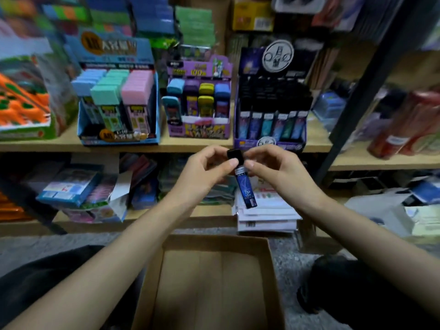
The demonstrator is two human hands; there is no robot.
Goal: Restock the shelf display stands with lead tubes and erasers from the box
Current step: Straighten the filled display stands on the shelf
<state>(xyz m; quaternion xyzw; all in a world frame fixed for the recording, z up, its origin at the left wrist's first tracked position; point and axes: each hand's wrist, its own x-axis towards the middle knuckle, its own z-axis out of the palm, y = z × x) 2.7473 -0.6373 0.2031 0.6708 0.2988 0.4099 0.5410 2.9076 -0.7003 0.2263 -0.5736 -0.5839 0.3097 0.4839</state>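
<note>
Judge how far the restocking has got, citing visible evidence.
Mostly done: the box shows bare cardboard and the display stands look full. In hand: one blue lead tube, pinched by left hand and right hand. Left: placing it, probably in the dark stand.

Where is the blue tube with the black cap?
Centre of the head view: the blue plastic lead tube with a black cap is pinched by the left hand and right hand, above the brown cardboard box.

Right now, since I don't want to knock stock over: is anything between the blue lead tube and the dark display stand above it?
Nothing visible does. The left hand and right hand pinch the lead tube just below the front of the dark display stand, with only open air between.
</note>
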